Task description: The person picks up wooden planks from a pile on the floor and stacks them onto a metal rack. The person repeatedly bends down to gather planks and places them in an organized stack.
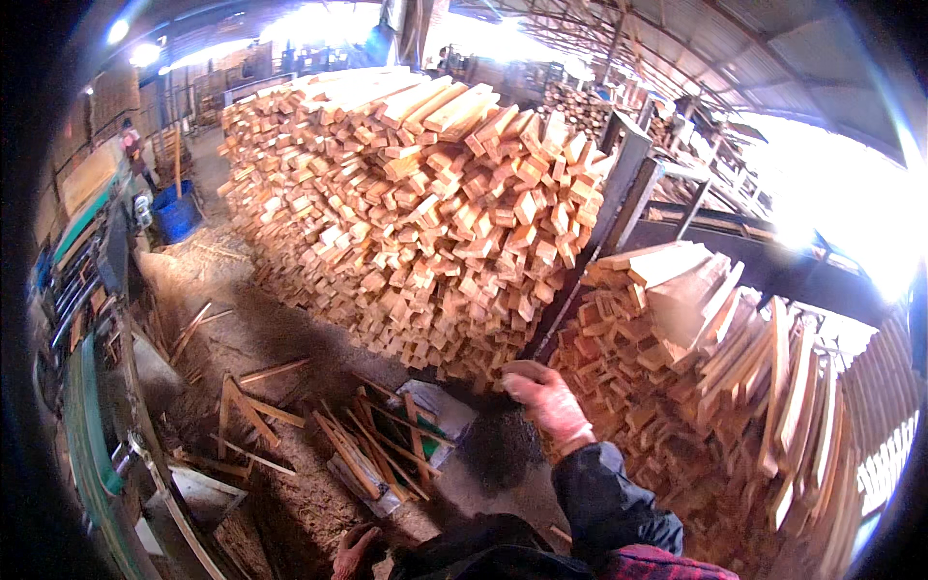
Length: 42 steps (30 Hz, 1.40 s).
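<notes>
My right hand (549, 398), in a pinkish covering below a dark sleeve, reaches forward in front of a tall stack of cut wood pieces (406, 222). Its fingers bend away from view, and I see nothing held in it. A second wood stack (657, 387) rises beside my right forearm, with longer boards (793, 387) leaning at its right side. At the lower edge, my left hand (356, 553) is only partly in view, low down near a bundle of loose sticks (372, 449) lying on the floor. What it holds, if anything, is hidden.
A dark metal post (628, 193) stands between the two stacks. Scattered wood strips (251, 411) and sawdust cover the floor at left. Machinery with a green edge (92, 416) lines the left side. Farther back are a blue barrel (176, 215) and another person (133, 150).
</notes>
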### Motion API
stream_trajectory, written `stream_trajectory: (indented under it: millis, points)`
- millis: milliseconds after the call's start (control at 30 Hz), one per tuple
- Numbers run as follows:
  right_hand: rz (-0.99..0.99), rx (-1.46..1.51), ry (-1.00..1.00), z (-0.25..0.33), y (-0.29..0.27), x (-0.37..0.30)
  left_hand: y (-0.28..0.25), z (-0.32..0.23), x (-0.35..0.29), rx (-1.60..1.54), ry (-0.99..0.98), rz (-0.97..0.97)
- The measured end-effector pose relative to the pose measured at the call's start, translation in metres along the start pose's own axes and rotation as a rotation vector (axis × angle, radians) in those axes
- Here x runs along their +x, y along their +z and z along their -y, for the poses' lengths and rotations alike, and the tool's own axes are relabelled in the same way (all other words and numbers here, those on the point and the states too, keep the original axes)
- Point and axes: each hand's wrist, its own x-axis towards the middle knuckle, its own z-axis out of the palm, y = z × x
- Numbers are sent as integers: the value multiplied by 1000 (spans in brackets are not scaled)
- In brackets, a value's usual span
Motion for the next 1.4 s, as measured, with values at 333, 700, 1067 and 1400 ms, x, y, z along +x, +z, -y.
stream_trajectory:
  millis: [333, 700, 1067, 1400]
  points:
    - [217, -306, -20, 2, 82, 15, -70, -30, 8, 173, 51, -83]
    - [447, -150, 196, -52, 121, 24, -87, 36, -45, 707, 669, -176]
    - [545, -141, 292, -69, 252, 175, -112, -75, 70, -77, 2, -232]
    - [482, -166, 370, -83, 465, 276, -263, -238, 214, 89, 78, -227]
